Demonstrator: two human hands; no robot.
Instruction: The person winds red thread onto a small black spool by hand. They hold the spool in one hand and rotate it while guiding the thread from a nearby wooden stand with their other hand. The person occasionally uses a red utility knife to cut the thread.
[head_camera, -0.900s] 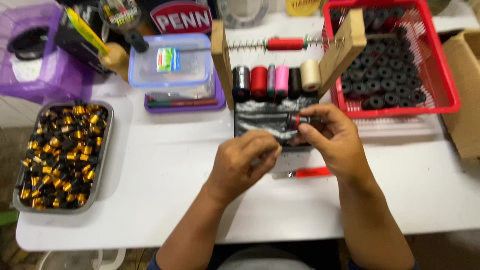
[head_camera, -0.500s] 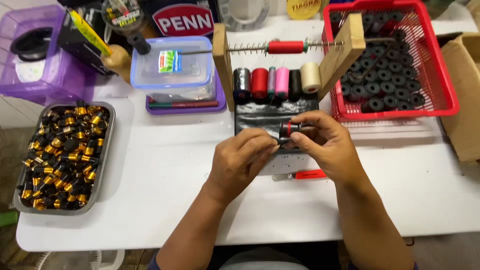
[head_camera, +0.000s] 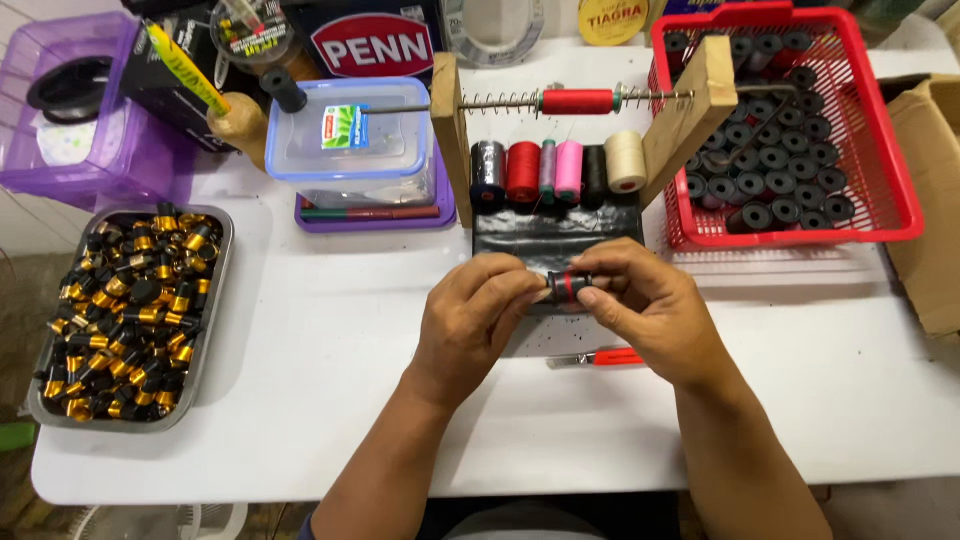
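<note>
Tray of metal, at the left edge of the frame, filled with small black-and-gold cylindrical parts. Above it, upper left, a purple translucent box; to its right, a clear lidded food container resting on a purple lid. White table beneath everything.

Centre of frame: left hand, fingers curled, its fingertips pinching the left end of a small black cylindrical part with a red band. Right hand grasps the same part from the right, thumb below and forefinger above, so both hands close on it, and the fingers hide most of its body. The part is held just above a black mat, which the hands partly cover.

Behind the mat, a wooden spool rack with a spring-loaded rod carrying a red thread spool, and below it a row of thread spools in black, red, green, pink and cream. A red-handled tool lies on the table just below the right hand.

Upper right: a red plastic basket holding many black cylindrical parts; at the right edge, a cardboard box.
</note>
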